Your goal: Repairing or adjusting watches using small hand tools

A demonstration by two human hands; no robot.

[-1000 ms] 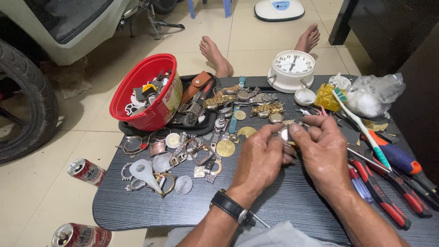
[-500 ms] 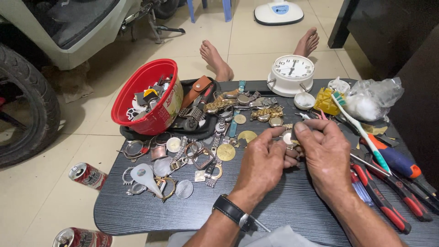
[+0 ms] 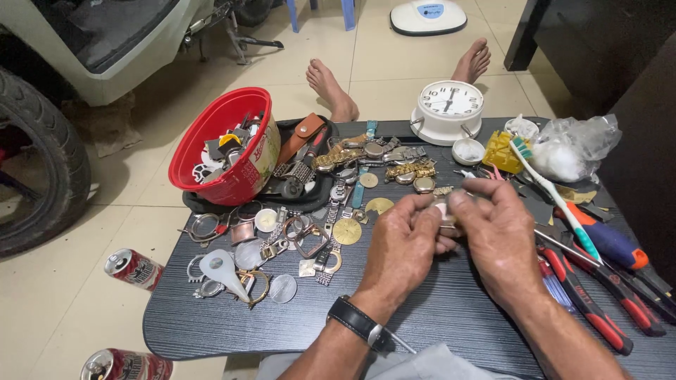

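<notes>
Fingers of the left hand (image 3: pixel 405 243) and right hand (image 3: pixel 496 236) were closed together on a small metal watch part (image 3: pixel 442 211), held above the middle of the dark table (image 3: pixel 451 309). Loose watches (image 3: pixel 366 158) were spread toward the far edge, a red bowl (image 3: pixel 222 151) at the far left corner, and screwdrivers (image 3: pixel 598 281) along the right edge.

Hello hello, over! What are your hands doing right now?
Left hand and right hand both pinching one small metal watch part. Held above the dark table. Loose watch pieces lie left; nothing blocking.
</notes>
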